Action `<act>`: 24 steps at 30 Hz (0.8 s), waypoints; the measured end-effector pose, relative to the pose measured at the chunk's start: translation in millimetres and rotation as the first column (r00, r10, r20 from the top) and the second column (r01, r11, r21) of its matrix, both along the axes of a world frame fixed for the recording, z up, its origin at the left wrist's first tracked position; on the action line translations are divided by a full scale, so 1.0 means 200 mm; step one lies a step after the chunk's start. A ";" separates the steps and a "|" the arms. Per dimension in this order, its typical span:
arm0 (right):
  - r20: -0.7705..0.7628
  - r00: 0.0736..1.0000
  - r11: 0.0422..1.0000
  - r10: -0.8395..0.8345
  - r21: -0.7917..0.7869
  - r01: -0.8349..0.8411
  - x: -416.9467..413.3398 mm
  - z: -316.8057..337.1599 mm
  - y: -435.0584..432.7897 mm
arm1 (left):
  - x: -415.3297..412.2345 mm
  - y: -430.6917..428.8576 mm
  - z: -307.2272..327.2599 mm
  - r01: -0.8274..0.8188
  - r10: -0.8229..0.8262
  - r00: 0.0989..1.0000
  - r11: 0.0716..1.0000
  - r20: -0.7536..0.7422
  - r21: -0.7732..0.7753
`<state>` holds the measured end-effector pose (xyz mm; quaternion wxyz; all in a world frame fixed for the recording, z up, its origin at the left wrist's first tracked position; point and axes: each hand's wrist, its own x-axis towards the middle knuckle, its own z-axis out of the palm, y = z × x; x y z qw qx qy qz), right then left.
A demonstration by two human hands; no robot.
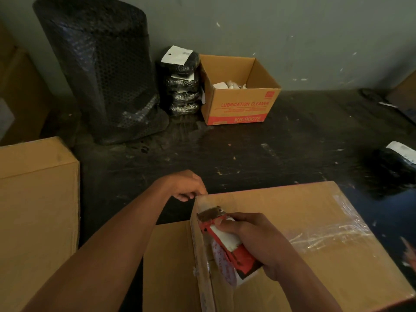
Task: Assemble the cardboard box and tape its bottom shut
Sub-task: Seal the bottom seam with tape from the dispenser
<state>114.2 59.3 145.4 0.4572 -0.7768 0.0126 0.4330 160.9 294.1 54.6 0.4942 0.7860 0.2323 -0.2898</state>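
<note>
Our right fingers (227, 226) wrap the red tape dispenser (227, 242), its blade end pressed on the cardboard box (281, 221) at 6 o'clock on the bench (247, 154). Left fingers (186, 195) pinch the box's far corner. At 12 o'clock, an open carton (240, 104); at 11, a bubble-wrap roll (101, 70).

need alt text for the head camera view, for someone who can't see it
A person's right hand runs a red tape dispenser along the left edge of a cardboard box while the left hand pinches the box's far corner. Behind them, on a dark table, are an open "LUBRICATION CLEANER" carton and a black bubble-wrap roll.
</note>
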 end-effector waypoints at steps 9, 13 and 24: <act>0.044 0.999 1.000 0.018 -0.009 -0.017 -0.01 0.02 -0.02 | -0.22 -0.05 -0.06 0.013 -0.031 0.886 0.999 0.463 0.041; 0.061 0.998 1.000 0.021 -0.023 -0.020 -0.04 0.03 -0.02 | -0.30 -0.05 -0.10 0.029 -0.068 0.869 0.996 0.490 0.087; 0.138 0.989 0.991 0.055 -0.132 -0.037 -0.14 0.12 -0.10 | -0.30 -0.09 -0.11 -0.044 -0.010 0.864 0.994 0.504 0.095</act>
